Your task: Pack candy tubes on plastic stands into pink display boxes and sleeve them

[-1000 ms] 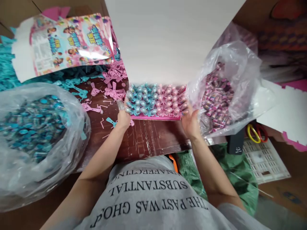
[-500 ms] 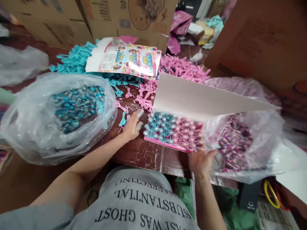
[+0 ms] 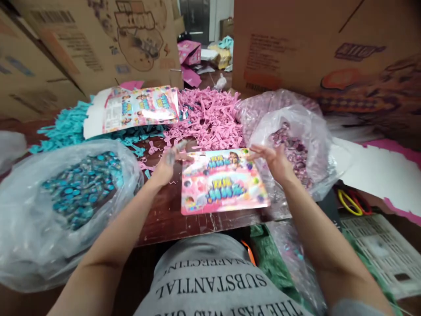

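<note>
A printed cardboard box (image 3: pixel 225 182) lies on the table in front of me with its colourful lid down, hiding the rows of blue and pink pieces inside. My left hand (image 3: pixel 167 167) is at the box's back left corner, fingers stretched towards it and slightly blurred. At the back right corner, my right hand (image 3: pixel 278 163) has its fingers extended and apart by the lid's edge. Neither hand is wrapped around anything. Left of the box sits a clear plastic bag (image 3: pixel 19 219) of small blue capsule-like pieces (image 3: pixel 82 184); a similar bag (image 3: pixel 317 136) of pink ones (image 3: pixel 294 153) is on the right.
Behind the box are heaps of pink plastic parts (image 3: pixel 213 118) and turquoise plastic parts (image 3: pixel 66 123). A flat printed carton sheet (image 3: pixel 141 107) rests on the heaps. Large cardboard boxes (image 3: pixel 296 48) stand behind. Yellow-handled scissors (image 3: pixel 348 202) and a white crate (image 3: pixel 388 254) are at lower right.
The box lid has come down over the blue and pink pieces. Both hands have moved to the back corners of the box. The camera view has shifted.
</note>
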Action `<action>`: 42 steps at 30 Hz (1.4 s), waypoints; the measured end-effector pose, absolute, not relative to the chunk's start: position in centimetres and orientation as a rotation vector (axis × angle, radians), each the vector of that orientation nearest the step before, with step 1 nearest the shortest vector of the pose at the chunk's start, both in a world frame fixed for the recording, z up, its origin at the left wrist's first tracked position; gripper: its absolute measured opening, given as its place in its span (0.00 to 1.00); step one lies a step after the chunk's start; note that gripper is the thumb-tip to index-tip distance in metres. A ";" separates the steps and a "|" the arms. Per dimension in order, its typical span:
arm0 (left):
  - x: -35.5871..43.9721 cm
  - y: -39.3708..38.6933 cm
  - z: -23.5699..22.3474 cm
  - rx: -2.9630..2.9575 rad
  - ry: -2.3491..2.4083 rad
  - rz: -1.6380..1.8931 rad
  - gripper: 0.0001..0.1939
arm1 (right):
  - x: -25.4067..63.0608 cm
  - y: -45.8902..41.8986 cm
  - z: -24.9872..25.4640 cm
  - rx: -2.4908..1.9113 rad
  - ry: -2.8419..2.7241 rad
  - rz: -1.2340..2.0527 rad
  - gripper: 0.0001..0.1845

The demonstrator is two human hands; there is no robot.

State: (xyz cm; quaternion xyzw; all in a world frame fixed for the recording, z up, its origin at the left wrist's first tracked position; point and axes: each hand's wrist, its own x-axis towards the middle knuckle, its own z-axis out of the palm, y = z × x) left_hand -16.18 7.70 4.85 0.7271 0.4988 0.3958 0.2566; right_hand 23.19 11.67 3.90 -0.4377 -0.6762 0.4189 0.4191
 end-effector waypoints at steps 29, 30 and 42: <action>-18.1 2.8 5.6 2.519 1.529 0.579 0.10 | 27.1 5.5 3.9 -1.294 -2.517 0.077 0.15; -18.2 2.9 5.4 2.498 1.516 0.563 0.11 | 27.3 5.5 3.6 -1.306 -2.503 0.139 0.14; -19.3 2.0 1.6 2.695 1.649 0.844 0.11 | 25.8 4.4 1.6 -1.288 -2.289 0.171 0.13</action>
